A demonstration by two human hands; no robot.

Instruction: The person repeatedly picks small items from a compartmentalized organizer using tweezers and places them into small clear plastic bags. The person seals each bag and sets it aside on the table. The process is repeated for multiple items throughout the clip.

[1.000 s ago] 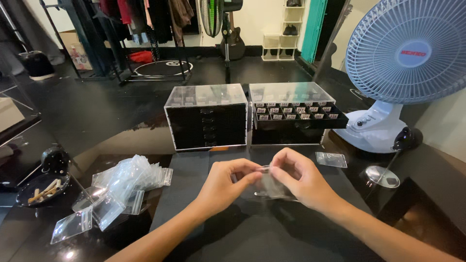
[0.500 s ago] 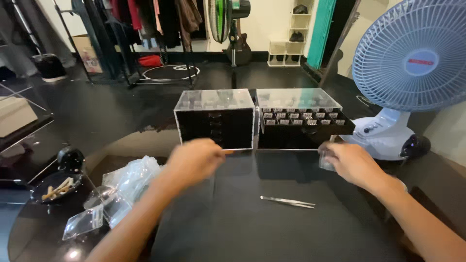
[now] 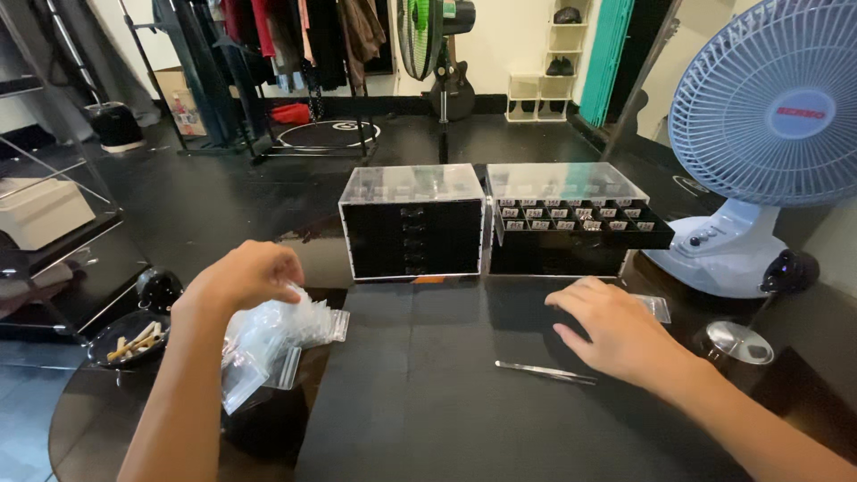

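Both hands have dropped — left hand [image 3: 245,277] curled onto the pile of clear zip bags [image 3: 272,344], right hand [image 3: 611,330] open, flat beside the tweezers [image 3: 546,372].

Two hands out, left hand [image 3: 245,275] and right hand [image 3: 616,332]. Two clear drawer boxes: left box [image 3: 412,223], right box [image 3: 571,219]. One tweezers [image 3: 546,372], one heap of plastic bags [image 3: 272,339], two fans: blue fan [image 3: 772,134], green fan [image 3: 424,31].

One head-worn camera looks forward and down, close over the black table [image 3: 428,384]; room behind.
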